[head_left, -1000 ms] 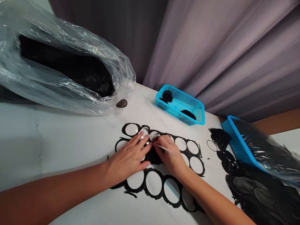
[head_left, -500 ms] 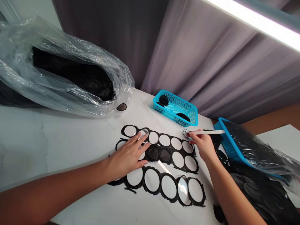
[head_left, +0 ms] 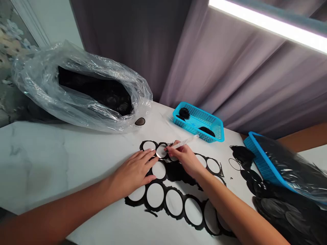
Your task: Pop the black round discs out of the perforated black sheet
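My left hand (head_left: 136, 168) lies flat with its fingers spread, pressing on the left part of a black sheet (head_left: 177, 173) with rows of round cut-outs. My right hand (head_left: 187, 159) pinches a slim white pen-like tool (head_left: 182, 143). Its lower end is at a round opening in the top row, close to my left fingertips. Thin black loops show just behind the right fingers. Nearer me runs a black strip (head_left: 165, 201) with large round openings. My right forearm covers part of both.
A blue basket (head_left: 198, 131) holding black pieces stands behind the sheet. An open clear plastic bag (head_left: 102, 115) with black contents is at left, beside a small dark teardrop piece (head_left: 140, 121). At right are a black ring pile (head_left: 241, 154), another blue basket (head_left: 268, 166) and black sheets (head_left: 283, 214).
My right hand has moved left with the white tool, from the right end of the sheet to its top row. My left hand stays on the sheet. The view has shifted slightly.
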